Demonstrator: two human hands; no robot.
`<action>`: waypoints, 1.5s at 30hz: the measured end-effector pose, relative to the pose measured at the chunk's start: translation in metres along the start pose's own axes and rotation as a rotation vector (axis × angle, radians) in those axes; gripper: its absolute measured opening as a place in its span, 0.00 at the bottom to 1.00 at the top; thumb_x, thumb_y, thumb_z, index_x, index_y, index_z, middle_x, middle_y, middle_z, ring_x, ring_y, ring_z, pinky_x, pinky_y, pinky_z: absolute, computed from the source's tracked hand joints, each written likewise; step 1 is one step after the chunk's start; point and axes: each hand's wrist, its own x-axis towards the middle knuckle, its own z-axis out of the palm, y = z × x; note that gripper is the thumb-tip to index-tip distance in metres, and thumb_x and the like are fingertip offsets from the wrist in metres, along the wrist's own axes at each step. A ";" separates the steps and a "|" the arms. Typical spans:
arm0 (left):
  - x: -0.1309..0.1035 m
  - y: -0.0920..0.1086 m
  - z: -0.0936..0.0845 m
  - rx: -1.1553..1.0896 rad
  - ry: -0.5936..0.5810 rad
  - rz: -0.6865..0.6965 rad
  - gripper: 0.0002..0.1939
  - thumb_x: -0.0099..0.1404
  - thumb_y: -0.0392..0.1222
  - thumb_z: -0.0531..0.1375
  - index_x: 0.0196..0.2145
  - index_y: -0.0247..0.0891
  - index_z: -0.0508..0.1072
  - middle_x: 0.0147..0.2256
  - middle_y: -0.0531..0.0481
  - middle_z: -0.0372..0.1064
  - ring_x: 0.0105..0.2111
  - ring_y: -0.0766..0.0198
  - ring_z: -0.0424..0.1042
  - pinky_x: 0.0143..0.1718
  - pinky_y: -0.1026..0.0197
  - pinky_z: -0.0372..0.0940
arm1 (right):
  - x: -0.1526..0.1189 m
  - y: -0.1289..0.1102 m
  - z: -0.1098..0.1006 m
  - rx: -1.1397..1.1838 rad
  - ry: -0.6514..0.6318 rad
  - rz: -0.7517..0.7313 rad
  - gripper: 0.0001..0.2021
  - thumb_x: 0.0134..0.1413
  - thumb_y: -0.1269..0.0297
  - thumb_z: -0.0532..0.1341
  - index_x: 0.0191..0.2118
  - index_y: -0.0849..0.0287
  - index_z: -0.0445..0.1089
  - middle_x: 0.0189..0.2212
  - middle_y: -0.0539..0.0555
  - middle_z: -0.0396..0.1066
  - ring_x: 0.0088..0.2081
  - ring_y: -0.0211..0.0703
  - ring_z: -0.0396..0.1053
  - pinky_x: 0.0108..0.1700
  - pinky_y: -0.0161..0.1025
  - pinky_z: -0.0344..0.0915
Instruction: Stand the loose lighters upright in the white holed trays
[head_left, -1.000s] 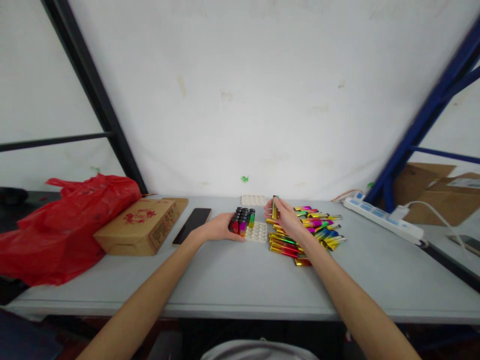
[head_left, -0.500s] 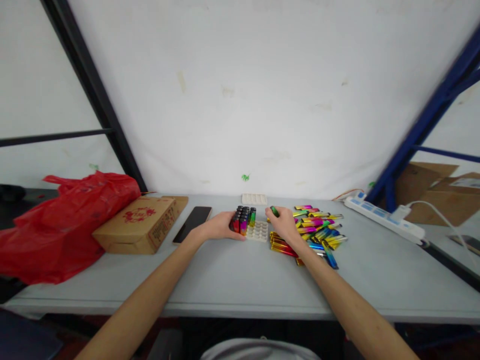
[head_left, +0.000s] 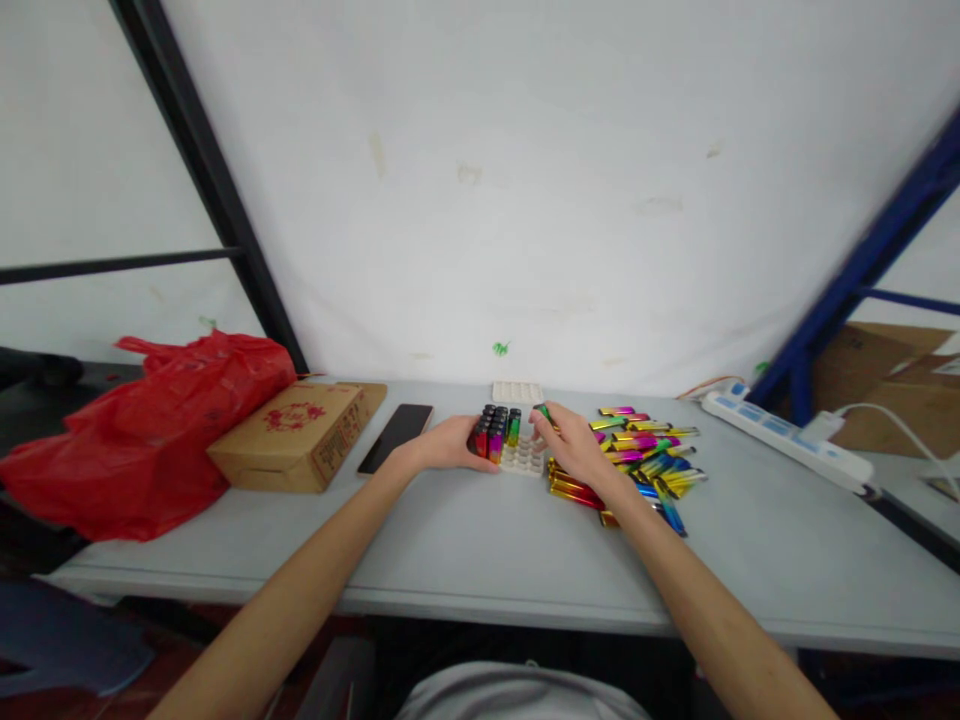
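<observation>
Right hand (head_left: 574, 442) has shifted leftward over the white tray (head_left: 523, 460), mid-frame, fingertips pinching a green lighter (head_left: 545, 410); left hand (head_left: 448, 445) clasps standing lighters (head_left: 496, 434) at the tray's left end; lighter should be kept vertical, tray steady

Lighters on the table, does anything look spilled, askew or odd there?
Only the loose lighters right of the white tray look untidy: jumbled, pointing different ways, while the upright lighters in the tray stand in rows. No spill shows.
</observation>
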 end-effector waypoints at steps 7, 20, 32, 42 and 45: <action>0.000 -0.001 0.000 0.009 -0.003 -0.024 0.38 0.50 0.62 0.73 0.52 0.37 0.74 0.49 0.44 0.79 0.47 0.47 0.77 0.48 0.55 0.70 | -0.002 -0.003 0.003 -0.186 -0.114 0.023 0.23 0.74 0.47 0.48 0.30 0.55 0.65 0.23 0.50 0.69 0.27 0.43 0.67 0.34 0.38 0.57; 0.001 0.000 0.000 0.031 0.000 -0.008 0.37 0.50 0.64 0.72 0.50 0.38 0.74 0.48 0.45 0.78 0.46 0.46 0.77 0.47 0.55 0.69 | 0.002 0.000 0.023 -0.475 -0.238 -0.086 0.20 0.71 0.47 0.54 0.42 0.60 0.72 0.38 0.61 0.74 0.41 0.51 0.72 0.44 0.42 0.63; 0.001 -0.004 0.000 0.024 -0.010 -0.018 0.38 0.49 0.65 0.72 0.50 0.37 0.73 0.50 0.44 0.78 0.48 0.46 0.76 0.49 0.54 0.69 | 0.000 0.086 -0.043 -0.405 -0.040 0.067 0.19 0.63 0.79 0.50 0.53 0.66 0.73 0.50 0.64 0.74 0.53 0.48 0.71 0.59 0.42 0.62; 0.001 -0.002 0.000 -0.006 -0.017 -0.033 0.39 0.49 0.64 0.72 0.51 0.38 0.73 0.50 0.42 0.77 0.48 0.46 0.76 0.48 0.53 0.69 | -0.005 0.127 -0.058 -0.524 -0.251 0.238 0.15 0.62 0.71 0.60 0.50 0.61 0.80 0.49 0.64 0.79 0.52 0.54 0.76 0.56 0.44 0.65; 0.000 -0.002 0.000 -0.012 -0.019 -0.032 0.39 0.49 0.63 0.73 0.52 0.38 0.73 0.51 0.43 0.77 0.48 0.46 0.76 0.49 0.53 0.69 | -0.004 0.126 -0.059 -0.535 -0.214 0.193 0.15 0.62 0.71 0.59 0.49 0.62 0.80 0.47 0.64 0.79 0.50 0.53 0.74 0.56 0.43 0.65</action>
